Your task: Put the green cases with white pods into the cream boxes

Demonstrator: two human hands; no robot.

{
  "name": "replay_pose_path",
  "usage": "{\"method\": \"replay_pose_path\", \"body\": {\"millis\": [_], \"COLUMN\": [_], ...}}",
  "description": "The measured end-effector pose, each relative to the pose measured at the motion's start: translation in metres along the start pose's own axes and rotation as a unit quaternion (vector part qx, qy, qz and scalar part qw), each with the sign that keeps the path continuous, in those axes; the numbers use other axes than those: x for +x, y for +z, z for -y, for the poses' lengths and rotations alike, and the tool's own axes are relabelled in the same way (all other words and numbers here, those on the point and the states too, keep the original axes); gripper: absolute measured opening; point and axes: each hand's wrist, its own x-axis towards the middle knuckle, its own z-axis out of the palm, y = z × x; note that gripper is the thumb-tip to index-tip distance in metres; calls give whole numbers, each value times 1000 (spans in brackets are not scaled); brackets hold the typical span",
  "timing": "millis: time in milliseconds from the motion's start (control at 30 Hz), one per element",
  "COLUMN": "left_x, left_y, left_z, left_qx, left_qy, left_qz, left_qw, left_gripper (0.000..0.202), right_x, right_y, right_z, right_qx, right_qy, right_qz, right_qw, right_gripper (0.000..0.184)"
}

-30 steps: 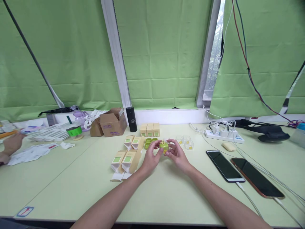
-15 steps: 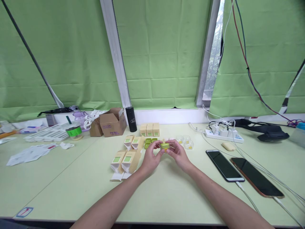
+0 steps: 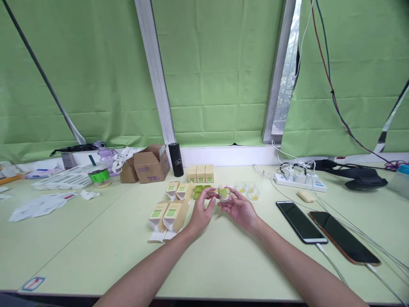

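Note:
My right hand (image 3: 241, 209) is closed round a small green-and-clear case (image 3: 225, 194), holding it above the table. The case has a green upper part and a see-through lower part; its details are too small to make out. Just left of it is my left hand (image 3: 202, 211), its thumb and fingers apart, with fingertips close to the case's edge. Behind the left hand sit green containers (image 3: 198, 188), partly hidden. Clear round containers with yellow spots (image 3: 252, 194) lie beyond the right hand. Several open beige cartons (image 3: 172, 211) stand to the left of my left hand.
Three beige boxes (image 3: 200, 174) stand at the back, near a black cylinder (image 3: 175, 160) and a brown cardboard box (image 3: 150, 166). On the right lie two phones (image 3: 302, 221) with cables and a white power strip (image 3: 300, 182). A lidded cup (image 3: 99, 175) is at left.
The case has turned in my hands and shifted slightly right, showing its clear part. My left thumb and fingers have loosened from it, while the right hand has turned palm upward beneath it.

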Motion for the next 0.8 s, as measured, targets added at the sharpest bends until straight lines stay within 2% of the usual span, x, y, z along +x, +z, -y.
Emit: {"method": "replay_pose_path", "body": {"millis": [300,633,800], "left_x": [-1,0,0], "left_y": [2,1,1], "left_z": [-6,-3,-2], "left_qx": [-5,14,9], "left_qy": [-11,-22,-34], "left_qz": [9,6,21], "left_qw": [1000,1000,999], "left_gripper": [30,29,38], "right_x": [4,0,-1], "right_y": [-7,1,4], "right_z": [-2,3,5], "right_qx": [29,13,-21], "right_qy": [14,-3,-30], "right_qz": [-16,-47,-57], "right_qw": [999,999,998], "right_gripper": [40,50,57]}}
